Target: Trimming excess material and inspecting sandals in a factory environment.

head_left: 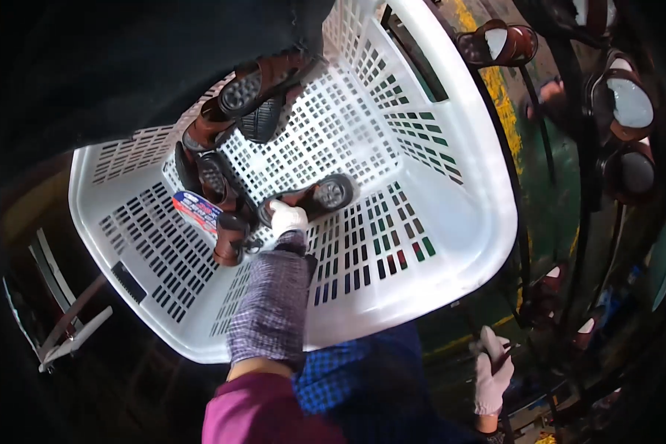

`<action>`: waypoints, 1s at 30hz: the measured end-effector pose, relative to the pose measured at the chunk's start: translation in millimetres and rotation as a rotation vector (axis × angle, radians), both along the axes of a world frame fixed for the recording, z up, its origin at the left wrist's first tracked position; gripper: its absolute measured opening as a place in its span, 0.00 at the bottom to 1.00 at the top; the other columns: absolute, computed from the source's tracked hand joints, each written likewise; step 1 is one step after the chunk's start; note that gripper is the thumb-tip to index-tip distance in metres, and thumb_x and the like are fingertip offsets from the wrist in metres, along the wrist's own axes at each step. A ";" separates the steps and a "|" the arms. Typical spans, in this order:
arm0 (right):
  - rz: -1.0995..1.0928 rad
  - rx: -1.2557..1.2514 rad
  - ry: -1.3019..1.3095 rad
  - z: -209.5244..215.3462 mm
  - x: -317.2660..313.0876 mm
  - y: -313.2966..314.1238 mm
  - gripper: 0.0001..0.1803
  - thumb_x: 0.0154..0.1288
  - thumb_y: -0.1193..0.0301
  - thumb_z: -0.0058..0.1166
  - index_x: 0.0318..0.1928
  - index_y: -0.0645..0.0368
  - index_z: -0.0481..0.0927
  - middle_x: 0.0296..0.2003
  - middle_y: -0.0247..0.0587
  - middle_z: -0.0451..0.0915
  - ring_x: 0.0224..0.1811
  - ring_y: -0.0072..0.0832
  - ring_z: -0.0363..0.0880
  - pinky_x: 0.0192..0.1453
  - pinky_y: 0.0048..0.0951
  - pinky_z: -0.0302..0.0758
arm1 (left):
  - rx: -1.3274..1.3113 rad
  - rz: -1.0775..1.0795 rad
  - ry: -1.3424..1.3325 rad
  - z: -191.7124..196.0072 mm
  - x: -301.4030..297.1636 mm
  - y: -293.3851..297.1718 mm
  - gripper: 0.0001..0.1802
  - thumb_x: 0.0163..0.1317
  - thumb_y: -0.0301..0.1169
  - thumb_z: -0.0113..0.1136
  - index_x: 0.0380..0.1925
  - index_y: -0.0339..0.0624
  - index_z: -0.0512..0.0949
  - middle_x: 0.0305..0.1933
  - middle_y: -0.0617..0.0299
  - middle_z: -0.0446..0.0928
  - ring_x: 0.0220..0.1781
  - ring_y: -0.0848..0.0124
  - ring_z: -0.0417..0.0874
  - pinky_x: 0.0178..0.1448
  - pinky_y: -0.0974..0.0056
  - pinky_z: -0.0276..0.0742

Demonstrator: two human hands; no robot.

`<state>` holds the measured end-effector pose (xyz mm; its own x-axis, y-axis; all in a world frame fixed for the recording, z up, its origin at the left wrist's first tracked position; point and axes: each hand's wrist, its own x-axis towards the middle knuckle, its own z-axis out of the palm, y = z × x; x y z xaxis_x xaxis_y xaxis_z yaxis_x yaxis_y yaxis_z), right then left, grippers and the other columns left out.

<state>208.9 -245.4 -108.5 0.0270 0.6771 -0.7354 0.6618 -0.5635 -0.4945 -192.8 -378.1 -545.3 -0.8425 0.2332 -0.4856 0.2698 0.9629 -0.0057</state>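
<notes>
Inside the white perforated plastic basket (470, 222), the white-gloved left hand (289, 219) pinches a brown, dark-soled sandal (323, 196); outside, right hand (492, 379), grip unclear.

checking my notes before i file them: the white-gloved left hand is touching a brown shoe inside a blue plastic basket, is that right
Not quite: the basket is white, not blue, as the head view shows. The white-gloved left hand is indeed touching a brown shoe inside it.
</notes>
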 end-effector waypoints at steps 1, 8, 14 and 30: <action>-0.239 0.015 0.045 5.9 -22.4 8.6 0.26 0.63 0.77 0.51 0.62 0.71 0.75 0.52 0.41 0.75 0.54 0.31 0.75 0.63 0.33 0.71 | -0.225 -0.316 -0.082 34.7 11.8 37.4 0.34 0.64 0.35 0.54 0.72 0.48 0.64 0.37 0.45 0.84 0.38 0.48 0.87 0.40 0.52 0.79; 0.584 0.512 0.156 48.5 -101.4 80.2 0.34 0.53 0.68 0.70 0.62 0.64 0.77 0.60 0.54 0.72 0.63 0.53 0.73 0.66 0.44 0.72 | 0.526 -0.719 -0.215 388.2 31.9 140.6 0.50 0.46 0.23 0.58 0.75 0.45 0.58 0.28 0.44 0.81 0.25 0.49 0.82 0.33 0.50 0.79; 0.496 0.740 0.243 102.2 -65.2 59.0 0.29 0.51 0.86 0.56 0.58 0.71 0.75 0.57 0.60 0.76 0.58 0.58 0.78 0.63 0.44 0.76 | 1.068 -1.080 -0.398 571.5 129.8 149.8 0.48 0.46 0.31 0.72 0.71 0.40 0.67 0.25 0.63 0.78 0.20 0.70 0.79 0.25 0.64 0.74; -0.504 -1.434 2.359 81.6 93.0 -34.8 0.30 0.72 0.60 0.53 0.69 0.60 0.67 0.51 0.46 0.76 0.42 0.36 0.76 0.45 0.31 0.75 | 1.016 -0.431 -0.919 593.6 263.7 47.7 0.29 0.59 0.19 0.62 0.63 0.28 0.73 0.57 0.47 0.82 0.58 0.66 0.84 0.64 0.64 0.77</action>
